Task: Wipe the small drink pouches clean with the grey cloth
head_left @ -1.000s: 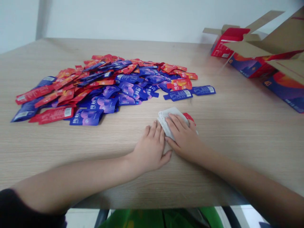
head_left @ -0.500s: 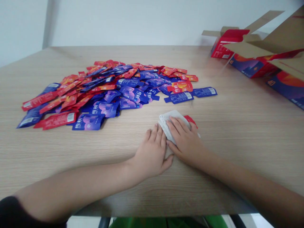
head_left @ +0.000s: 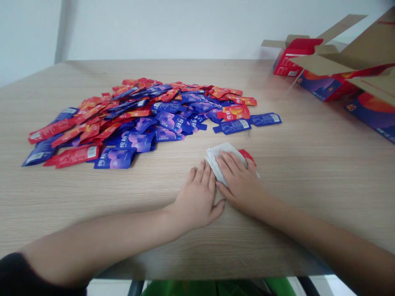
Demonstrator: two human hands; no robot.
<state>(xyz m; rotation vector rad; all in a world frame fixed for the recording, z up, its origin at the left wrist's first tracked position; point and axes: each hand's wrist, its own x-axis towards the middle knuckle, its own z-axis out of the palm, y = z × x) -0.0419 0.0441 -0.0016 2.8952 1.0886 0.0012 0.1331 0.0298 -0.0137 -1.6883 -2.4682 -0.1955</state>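
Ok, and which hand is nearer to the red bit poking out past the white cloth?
Right. The right hand lies on the white cloth, with its outer side close to the red bit. The left hand is farther off, at the cloth's left edge.

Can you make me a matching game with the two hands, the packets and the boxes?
Things:
1. Right hand
2. Packets
3. Left hand
4. Boxes

Where or how:
A. With open flaps, at the picture's right side
B. Beside the white cloth, on its left
C. Red and blue, in a big heap
D. Lying on top of the white cloth

Right pairs: 1-D, 2-C, 3-B, 4-A
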